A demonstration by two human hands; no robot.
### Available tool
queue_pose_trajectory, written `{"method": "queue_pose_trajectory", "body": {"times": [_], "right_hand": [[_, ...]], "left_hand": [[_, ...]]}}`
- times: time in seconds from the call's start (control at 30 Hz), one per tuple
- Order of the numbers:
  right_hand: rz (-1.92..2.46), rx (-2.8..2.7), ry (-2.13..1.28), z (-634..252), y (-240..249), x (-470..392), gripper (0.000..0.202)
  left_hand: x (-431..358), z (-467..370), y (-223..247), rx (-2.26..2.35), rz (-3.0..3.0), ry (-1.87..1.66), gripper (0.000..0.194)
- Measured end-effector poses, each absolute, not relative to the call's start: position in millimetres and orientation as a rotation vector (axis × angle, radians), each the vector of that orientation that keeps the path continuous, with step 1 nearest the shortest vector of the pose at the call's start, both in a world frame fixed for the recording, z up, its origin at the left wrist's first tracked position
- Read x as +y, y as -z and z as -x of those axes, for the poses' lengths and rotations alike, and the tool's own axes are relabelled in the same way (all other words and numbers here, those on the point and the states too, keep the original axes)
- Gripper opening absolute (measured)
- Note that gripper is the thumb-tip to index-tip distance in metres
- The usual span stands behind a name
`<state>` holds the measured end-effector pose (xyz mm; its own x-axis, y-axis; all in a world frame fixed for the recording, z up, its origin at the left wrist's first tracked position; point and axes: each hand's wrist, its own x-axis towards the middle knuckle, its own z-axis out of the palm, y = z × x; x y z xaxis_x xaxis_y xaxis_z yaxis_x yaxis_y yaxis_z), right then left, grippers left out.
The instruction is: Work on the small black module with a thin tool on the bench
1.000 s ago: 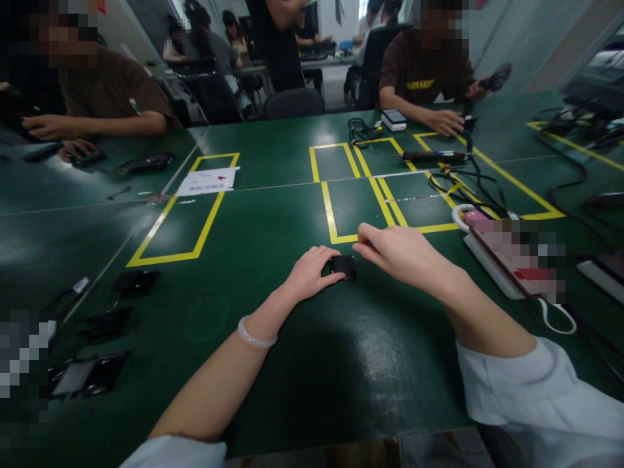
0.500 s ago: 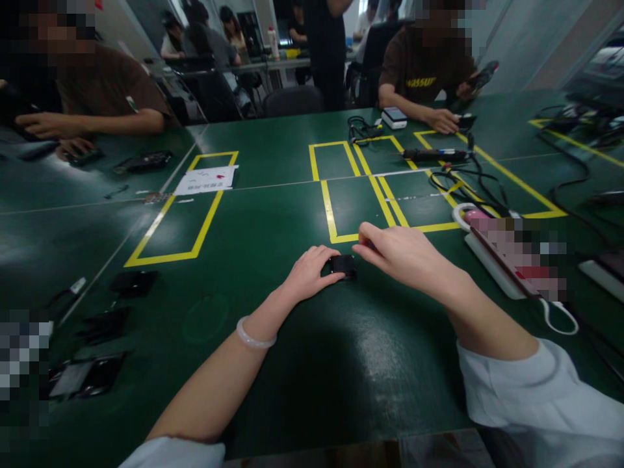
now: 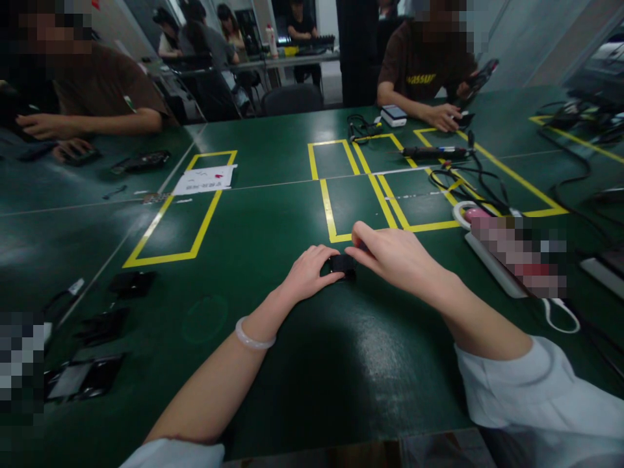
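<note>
A small black box-shaped part (image 3: 344,265) lies on the green table in front of me. My left hand (image 3: 312,272) grips it from the left, thumb on the near side and fingers on the far side. Just above its right end is my right hand (image 3: 390,255), thumb and fingers pinched together. Whatever that pinch holds, if anything, is hidden by the fingers. I cannot tell whether the right fingertips touch the black part.
Black parts (image 3: 130,283) and a black-and-grey part (image 3: 82,377) lie at left. A phone-like object with a strap (image 3: 497,266), cables and a black pen-shaped tool (image 3: 436,153) are at right. Yellow tape marks the green table (image 3: 273,221). Two people sit across.
My right hand has moved slightly left, closer to the black part. My left hand stays on the part. A standing person in the background has shifted right.
</note>
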<state>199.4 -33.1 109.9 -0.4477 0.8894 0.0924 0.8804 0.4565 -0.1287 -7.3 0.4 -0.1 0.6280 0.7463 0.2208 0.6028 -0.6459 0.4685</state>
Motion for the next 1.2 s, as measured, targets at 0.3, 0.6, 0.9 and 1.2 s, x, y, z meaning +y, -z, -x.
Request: {"method": "queue_pose_trajectory", "body": {"times": [0.3, 0.6, 0.9, 1.2], "right_hand": [[1.511, -2.581, -0.073, -202.2, -109.2, -33.9, 0.018], [1.575, -2.606, -0.034, -201.6, -108.5, -33.0, 0.021], [1.577, -2.58, -0.069, -199.5, -111.0, -35.8, 0.023], [1.602, -2.581, -0.055, -202.9, -108.7, -33.7, 0.02]], "left_hand": [[0.6, 7.3, -0.6, 1.087, -2.498, -0.546, 0.037], [0.4, 6.3, -1.6, 1.085, -2.5, -0.556, 0.037], [0.2, 6.7, -2.0, 1.083, -2.501, -0.544, 0.037], [0.0, 6.7, -1.1, 1.077, -2.495, -0.551, 0.037]]}}
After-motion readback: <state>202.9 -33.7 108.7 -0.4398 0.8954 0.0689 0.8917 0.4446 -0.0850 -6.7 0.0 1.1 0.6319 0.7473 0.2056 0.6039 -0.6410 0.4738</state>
